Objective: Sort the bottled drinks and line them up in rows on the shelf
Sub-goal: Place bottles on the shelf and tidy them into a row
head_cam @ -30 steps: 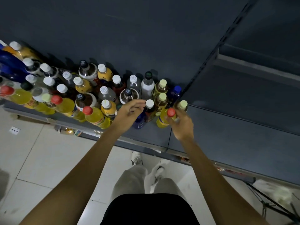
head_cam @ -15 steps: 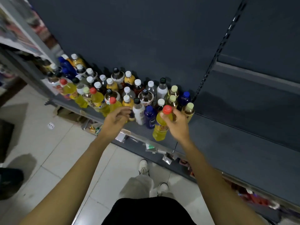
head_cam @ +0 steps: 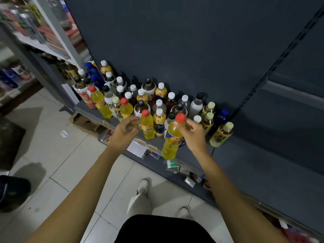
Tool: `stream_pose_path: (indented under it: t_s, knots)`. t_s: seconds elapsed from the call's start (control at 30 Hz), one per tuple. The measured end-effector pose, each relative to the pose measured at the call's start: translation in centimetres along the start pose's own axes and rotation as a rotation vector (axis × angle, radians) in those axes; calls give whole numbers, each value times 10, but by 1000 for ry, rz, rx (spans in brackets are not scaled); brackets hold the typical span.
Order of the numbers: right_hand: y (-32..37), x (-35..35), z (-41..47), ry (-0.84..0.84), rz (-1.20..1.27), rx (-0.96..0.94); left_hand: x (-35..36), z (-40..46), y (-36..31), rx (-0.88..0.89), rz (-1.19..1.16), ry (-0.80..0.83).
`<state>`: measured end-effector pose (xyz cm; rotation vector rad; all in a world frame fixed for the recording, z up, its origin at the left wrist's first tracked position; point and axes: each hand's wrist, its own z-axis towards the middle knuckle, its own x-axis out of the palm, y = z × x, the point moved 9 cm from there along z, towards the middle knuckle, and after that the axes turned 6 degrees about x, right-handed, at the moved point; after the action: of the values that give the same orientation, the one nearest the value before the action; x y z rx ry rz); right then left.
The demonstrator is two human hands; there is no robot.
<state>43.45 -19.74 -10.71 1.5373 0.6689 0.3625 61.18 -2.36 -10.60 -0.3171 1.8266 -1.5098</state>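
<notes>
**Yellow drink held at shelf's edge amid crowd of bottles**

A person stands over a low dark shelf point(head_cam: 259, 165), both bare arms reaching forward. The right hand point(head_cam: 194, 135) is clasped round the neck of a yellow bottle with a red cap point(head_cam: 171, 139), fingers curled just under the cap; the bottle tilts, its base hanging over the shelf's front edge and its cap leaning in towards the other drinks. The left hand point(head_cam: 125, 131) is at a second red-capped yellow bottle point(head_cam: 147, 126) that stands upright near the front of the shelf; its fingers are loosely bent and their tips look to touch the bottle's side, though a firm grip cannot be made out.

Behind both, a mixed cluster of bottles point(head_cam: 157, 100) crowds the left part of the shelf against the dark back panel: white, black, pale green, blue and red caps in no clear order. Two more red-capped yellow bottles point(head_cam: 100, 102) stand further left. A brown tea bottle with a pale green cap point(head_cam: 221, 135) stands at the cluster's right end, with bare shelf beyond it. Below are a pale tiled floor point(head_cam: 57, 155) and the person's light shoes point(head_cam: 142, 185).
</notes>
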Motion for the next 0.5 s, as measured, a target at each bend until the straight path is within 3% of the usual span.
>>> stream_pose_path:
  t_s: [0.27, 0.5]
  knots:
    - [-36, 36, 21, -179, -113, 114, 22, 65, 71, -102, -5, 332]
    - [-61, 47, 9, -336, -109, 226, 39, 100, 112, -118, 51, 314]
